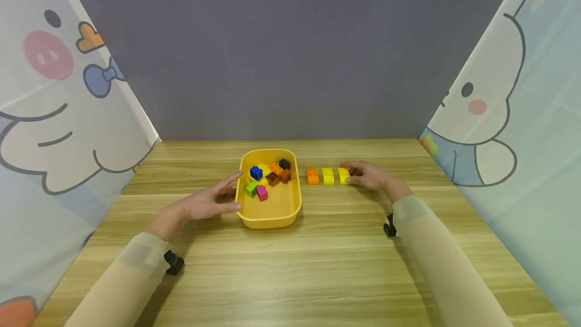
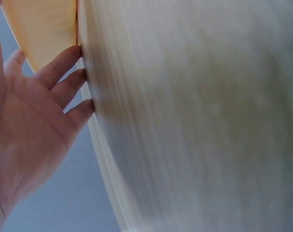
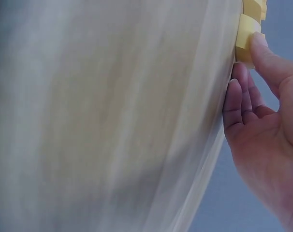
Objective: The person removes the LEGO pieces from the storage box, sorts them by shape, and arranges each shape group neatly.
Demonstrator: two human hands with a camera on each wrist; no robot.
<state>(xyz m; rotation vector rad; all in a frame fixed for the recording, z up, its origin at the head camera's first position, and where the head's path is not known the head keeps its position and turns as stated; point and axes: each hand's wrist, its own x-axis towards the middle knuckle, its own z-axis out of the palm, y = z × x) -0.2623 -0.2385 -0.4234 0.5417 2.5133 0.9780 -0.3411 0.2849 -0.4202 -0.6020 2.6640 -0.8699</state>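
Observation:
My right hand (image 1: pixel 371 176) pinches a yellow toy brick (image 1: pixel 342 175), the rightmost in a short row on the table. In the right wrist view the thumb lies on the side of that yellow brick (image 3: pixel 244 39). Left of it stand another yellow brick (image 1: pixel 328 176) and an orange brick (image 1: pixel 312 176), with small gaps between. A yellow plastic tray (image 1: pixel 274 211) holds several loose bricks. Spread fingers of my left hand (image 1: pixel 203 205) rest against the tray's left side, the thumb near its front corner. The left wrist view shows this hand (image 2: pixel 35 111) holding nothing.
Inside the tray lie blue (image 1: pixel 256 173), green (image 1: pixel 251 189), pink (image 1: pixel 262 193), black (image 1: pixel 284 164), brown, orange and yellow bricks. The wooden table (image 1: pixel 290 271) meets a grey wall (image 1: pixel 290 54) at the back. Printed cloth panels (image 1: pixel 513 95) stand on both sides.

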